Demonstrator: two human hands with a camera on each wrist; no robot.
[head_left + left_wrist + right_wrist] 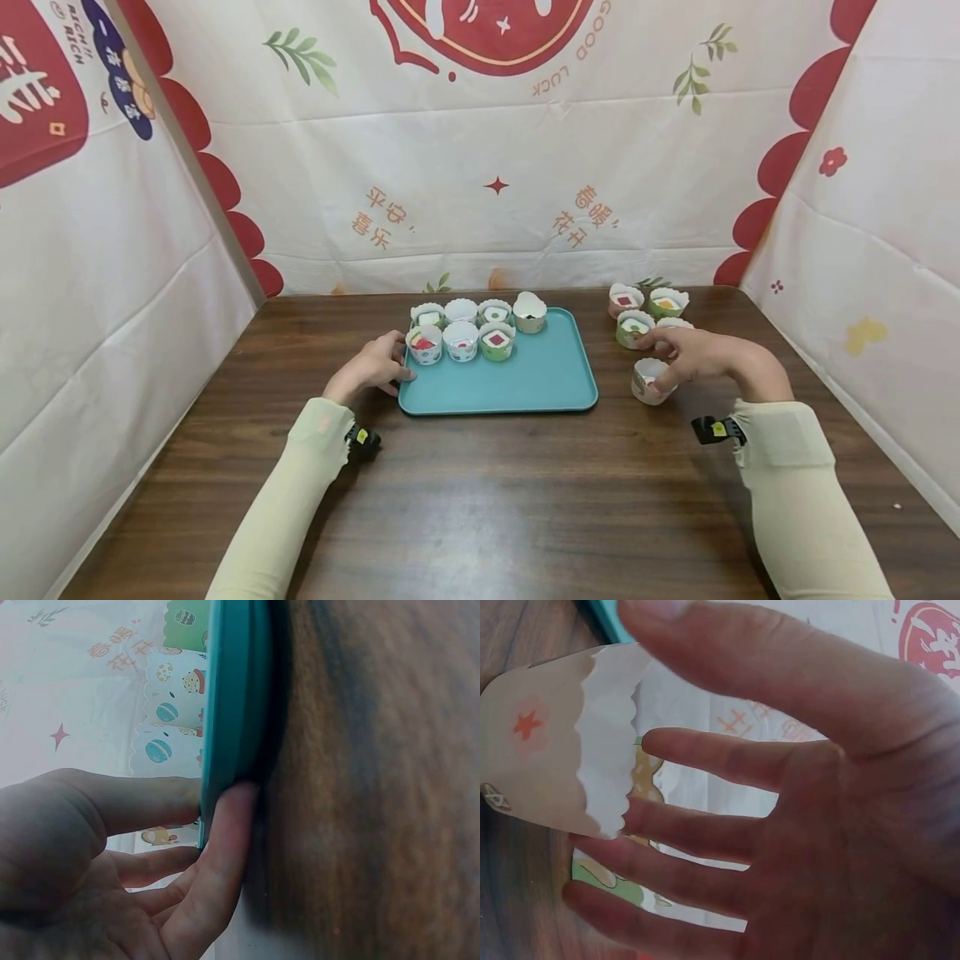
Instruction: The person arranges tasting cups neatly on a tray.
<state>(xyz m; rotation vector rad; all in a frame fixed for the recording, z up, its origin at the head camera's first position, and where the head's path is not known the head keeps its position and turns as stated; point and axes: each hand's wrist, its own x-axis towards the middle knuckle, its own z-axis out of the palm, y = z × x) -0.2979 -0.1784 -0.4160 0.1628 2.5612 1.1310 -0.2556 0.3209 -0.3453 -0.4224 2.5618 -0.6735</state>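
My left hand pinches the left rim of a blue-green tray. In the left wrist view, fingers lie on both sides of the tray wall. My right hand is spread over a pale paper baking cup on the table, right of the tray. In the right wrist view its straight fingers reach toward the scalloped rim of this cup, which bears an orange star. The thumb overlaps the cup's near side in the head view.
Several filled paper cups stand in two rows at the tray's back left. Behind my right hand are more cups, one partly hidden. The wooden table meets a printed cloth wall at the back; cloth also hangs on both sides.
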